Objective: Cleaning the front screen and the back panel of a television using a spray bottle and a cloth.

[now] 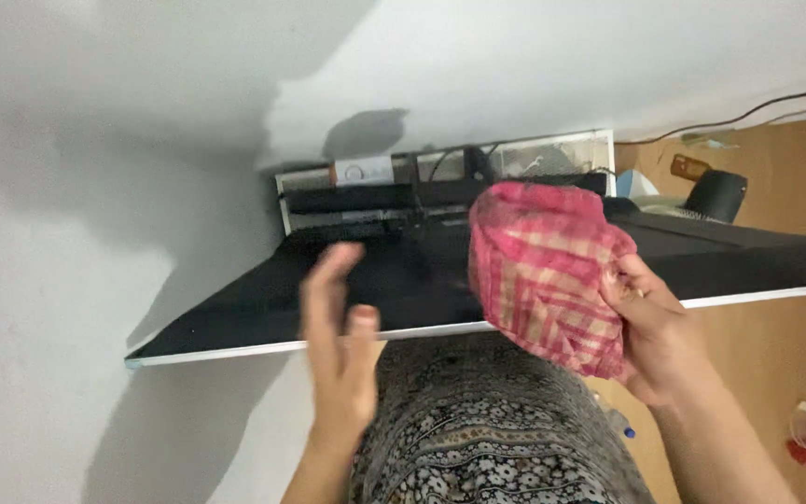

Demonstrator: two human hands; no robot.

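Hands at top of flat black screen, right one holding a red checked cloth.

White wall [67, 187] at left. Left hand [338, 345] raised in front of the black screen [235, 313], blurred, fingers [328, 275] spread apart, holding nothing. Patterned garment [487, 439] below between the arms. Red checked cloth [543, 275] bunched against the screen's upper back, just right of centre. Right hand [655, 331] has fingers clamped on the cloth's right edge. Wooden floor [795, 196] and black cable [748, 114] far right.
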